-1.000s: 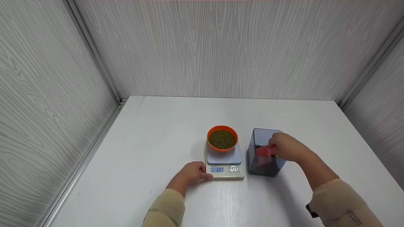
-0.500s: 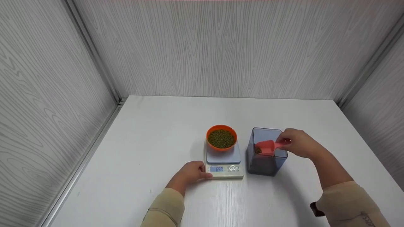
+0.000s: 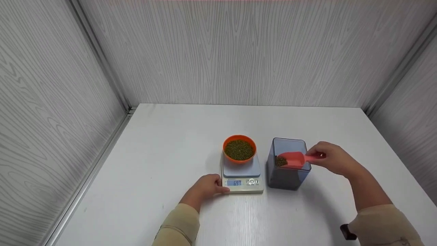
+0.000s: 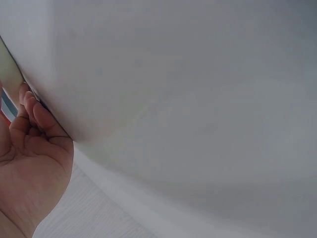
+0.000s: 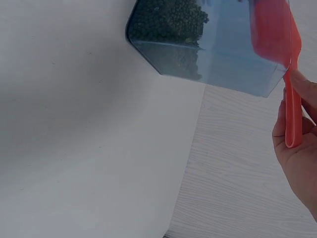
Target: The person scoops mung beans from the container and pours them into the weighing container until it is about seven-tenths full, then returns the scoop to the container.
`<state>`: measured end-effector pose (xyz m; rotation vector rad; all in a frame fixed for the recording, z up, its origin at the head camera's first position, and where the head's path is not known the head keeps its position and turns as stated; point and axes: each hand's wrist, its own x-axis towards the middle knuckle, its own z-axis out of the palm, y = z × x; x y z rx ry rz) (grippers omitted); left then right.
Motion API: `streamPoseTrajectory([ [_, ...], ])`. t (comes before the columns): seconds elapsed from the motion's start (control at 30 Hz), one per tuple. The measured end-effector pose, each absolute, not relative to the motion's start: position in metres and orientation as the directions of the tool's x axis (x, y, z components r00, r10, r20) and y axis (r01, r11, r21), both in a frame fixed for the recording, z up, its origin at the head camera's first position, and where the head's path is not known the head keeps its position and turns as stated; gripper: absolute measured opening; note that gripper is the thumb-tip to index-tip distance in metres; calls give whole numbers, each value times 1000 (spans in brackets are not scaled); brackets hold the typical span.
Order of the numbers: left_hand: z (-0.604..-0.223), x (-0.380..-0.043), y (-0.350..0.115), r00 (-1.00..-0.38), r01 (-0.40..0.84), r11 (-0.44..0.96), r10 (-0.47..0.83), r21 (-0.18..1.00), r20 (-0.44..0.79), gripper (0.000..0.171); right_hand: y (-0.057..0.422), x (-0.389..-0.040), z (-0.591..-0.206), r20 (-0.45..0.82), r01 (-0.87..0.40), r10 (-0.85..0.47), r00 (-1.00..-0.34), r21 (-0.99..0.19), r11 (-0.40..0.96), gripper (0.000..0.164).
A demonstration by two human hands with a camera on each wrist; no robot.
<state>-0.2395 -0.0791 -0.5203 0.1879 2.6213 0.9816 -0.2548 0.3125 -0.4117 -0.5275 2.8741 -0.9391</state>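
Observation:
In the head view, my right hand (image 3: 333, 158) pinches the handle of a red scoop (image 3: 293, 160) at the mouth of a clear bluish square container (image 3: 285, 179). Small green beans, apparently mung beans (image 3: 281, 161), show by the scoop's front edge. Through the container wall, the right wrist view shows a heap of beans (image 5: 168, 22) at the bottom. My left hand (image 3: 206, 187) holds the front left corner of a white kitchen scale (image 3: 244, 171), thumb along its front, fingers bent at its side. An orange bowl (image 3: 239, 161) filled with similar beans sits on the scale's platform.
Everything stands on a white tabletop (image 3: 170, 143), with the container just right of the scale. Grey wood-grain panels (image 3: 218, 51) enclose the table at the back and both sides. The scale's lit display (image 3: 234, 183) seems to read 697.
The scoop has risen from deep in the container to its rim and shifted right with my right hand. My left hand, the scale and the bowl stay in place.

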Motion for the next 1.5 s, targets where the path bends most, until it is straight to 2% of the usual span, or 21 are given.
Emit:
streamPoseTrajectory([
  [0.2,-522,-241,-80,-936,3,756,233,654,-265,34,321,-252,-415,67,-293,-328,-942,-636,713,15],
  [0.43,-522,-242,-80,-936,-4,756,228,654,-269,35,327,-252,-422,39,-241,-294,-955,-678,695,18],
  [0.73,-520,-240,-80,-936,-7,752,226,659,-268,34,319,-254,-406,101,-301,-313,-944,-652,696,17],
  [1.13,-517,-240,-82,-936,39,761,255,648,-243,34,260,-271,-383,90,-265,-272,-958,-638,723,19],
  [1.5,-522,-240,-80,-935,20,739,252,673,-249,32,202,-283,-388,163,-303,-256,-953,-527,794,14],
])
